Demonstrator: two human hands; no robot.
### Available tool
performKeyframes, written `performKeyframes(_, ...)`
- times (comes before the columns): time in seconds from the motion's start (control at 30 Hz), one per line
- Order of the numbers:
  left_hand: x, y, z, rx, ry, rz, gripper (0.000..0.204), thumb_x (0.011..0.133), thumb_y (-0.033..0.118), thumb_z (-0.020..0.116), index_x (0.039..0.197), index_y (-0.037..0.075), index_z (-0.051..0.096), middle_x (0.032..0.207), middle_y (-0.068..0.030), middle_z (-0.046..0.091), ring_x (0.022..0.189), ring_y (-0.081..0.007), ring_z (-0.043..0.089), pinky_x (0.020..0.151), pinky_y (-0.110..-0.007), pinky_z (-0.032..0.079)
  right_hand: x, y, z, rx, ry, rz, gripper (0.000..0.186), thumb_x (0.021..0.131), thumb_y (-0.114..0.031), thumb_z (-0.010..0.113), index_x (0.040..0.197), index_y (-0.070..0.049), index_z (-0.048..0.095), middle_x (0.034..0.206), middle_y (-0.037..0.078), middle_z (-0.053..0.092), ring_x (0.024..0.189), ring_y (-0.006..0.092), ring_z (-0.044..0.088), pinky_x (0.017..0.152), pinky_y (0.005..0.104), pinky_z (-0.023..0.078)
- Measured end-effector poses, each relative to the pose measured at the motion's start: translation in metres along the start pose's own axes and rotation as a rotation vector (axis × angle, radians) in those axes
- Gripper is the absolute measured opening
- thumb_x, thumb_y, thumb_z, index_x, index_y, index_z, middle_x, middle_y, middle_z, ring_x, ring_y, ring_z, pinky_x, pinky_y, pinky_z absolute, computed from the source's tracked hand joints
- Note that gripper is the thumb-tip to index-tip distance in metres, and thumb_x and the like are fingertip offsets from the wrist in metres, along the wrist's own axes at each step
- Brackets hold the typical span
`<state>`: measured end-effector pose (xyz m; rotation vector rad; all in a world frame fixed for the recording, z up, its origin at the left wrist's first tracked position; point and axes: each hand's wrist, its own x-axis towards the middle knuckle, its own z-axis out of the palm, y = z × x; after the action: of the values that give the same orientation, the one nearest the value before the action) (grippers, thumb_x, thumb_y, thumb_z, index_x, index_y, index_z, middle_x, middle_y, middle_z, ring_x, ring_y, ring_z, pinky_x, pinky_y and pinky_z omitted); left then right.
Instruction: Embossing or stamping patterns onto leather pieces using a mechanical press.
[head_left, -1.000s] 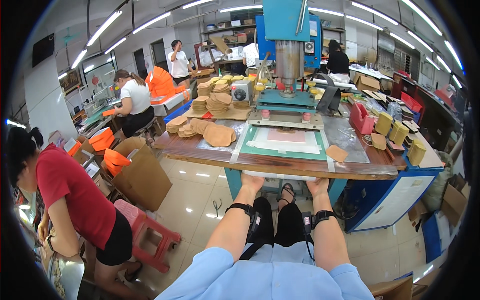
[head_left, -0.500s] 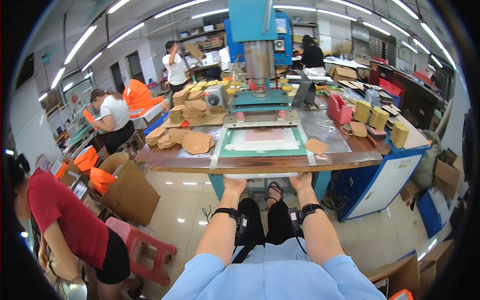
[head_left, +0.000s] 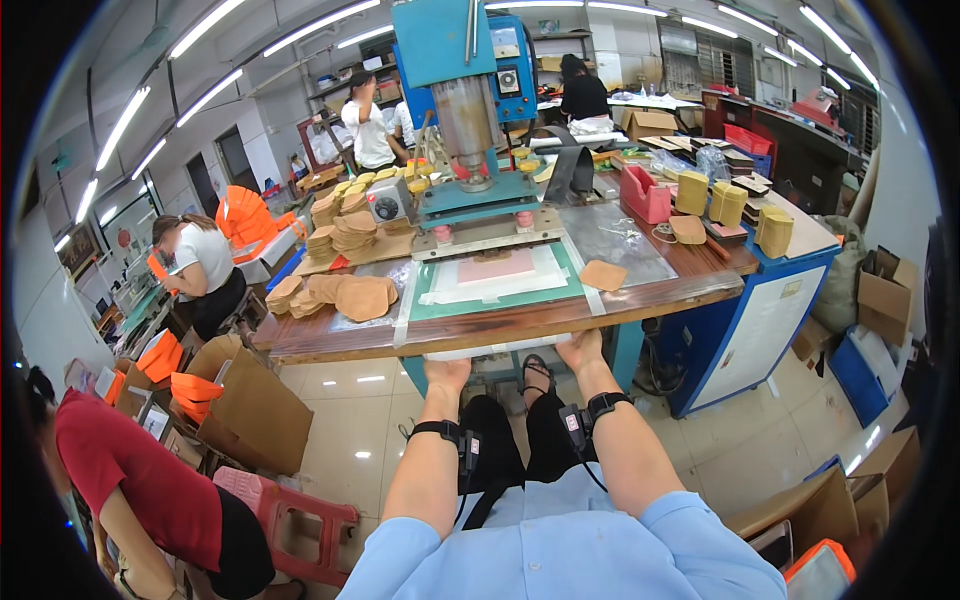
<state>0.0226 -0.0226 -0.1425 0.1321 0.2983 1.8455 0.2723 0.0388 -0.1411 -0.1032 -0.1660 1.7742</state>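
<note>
Both my hands are at the front edge of the wooden table (head_left: 460, 333), below its top. My left hand (head_left: 447, 372) touches the left end of a long white bar (head_left: 508, 346) under the edge, and my right hand (head_left: 580, 349) is at its right end. The table hides the fingers of both. Above them, a press (head_left: 468, 125) with a blue head and metal column stands over a green mat (head_left: 450, 303). White sheets (head_left: 548, 284) and a pink pad (head_left: 497, 266) lie on that mat. One tan rounded piece (head_left: 604, 276) rests to its right.
Stacks of tan pieces (head_left: 362, 298) lie left of the press. A pink holder (head_left: 643, 190) and yellow stacks (head_left: 727, 203) stand right. A person in red (head_left: 140, 470) bends beside a red stool (head_left: 290, 520) at my left. Cardboard boxes (head_left: 255, 400) stand on the floor.
The view has tilted and shifted, so the table and press appear farther left and slanted. Both hands stay at the white bar under the table edge.
</note>
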Motion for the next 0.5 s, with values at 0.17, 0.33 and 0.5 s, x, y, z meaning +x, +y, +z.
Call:
performKeyframes(0.17,0.000,-0.003,0.003,0.040,-0.046,0.007,0.042,0.097,0.032,0.025,0.126,0.009,0.047,0.129,-0.0069,0.050,0.120,-0.0243,0.047,0.101,-0.043,0.039,0.000,-0.002,0.004,-0.042,0.073,-0.036,0.047,0.095,-0.037,0.032,0.130,-0.008,0.044,0.134,0.008,0.047,0.123,0.0261,0.044,0.104,0.0451,0.033)
performKeyframes(0.33,0.003,0.000,-0.002,0.072,-0.053,-0.031,0.041,0.097,0.031,0.027,0.125,0.009,0.047,0.129,-0.0074,0.051,0.120,-0.0254,0.047,0.100,-0.044,0.040,0.000,0.001,0.006,0.015,0.093,-0.048,0.047,0.095,-0.036,0.031,0.132,-0.008,0.041,0.138,0.009,0.042,0.126,0.0262,0.039,0.106,0.0459,0.029)
performKeyframes(0.5,0.002,0.002,-0.002,0.006,-0.025,-0.059,0.041,0.097,0.031,0.028,0.125,0.009,0.047,0.129,-0.0087,0.051,0.120,-0.0266,0.047,0.099,-0.044,0.041,-0.012,0.002,0.019,-0.033,0.137,-0.060,0.047,0.095,-0.036,0.033,0.133,-0.009,0.039,0.139,0.008,0.040,0.126,0.0260,0.038,0.105,0.0461,0.029)
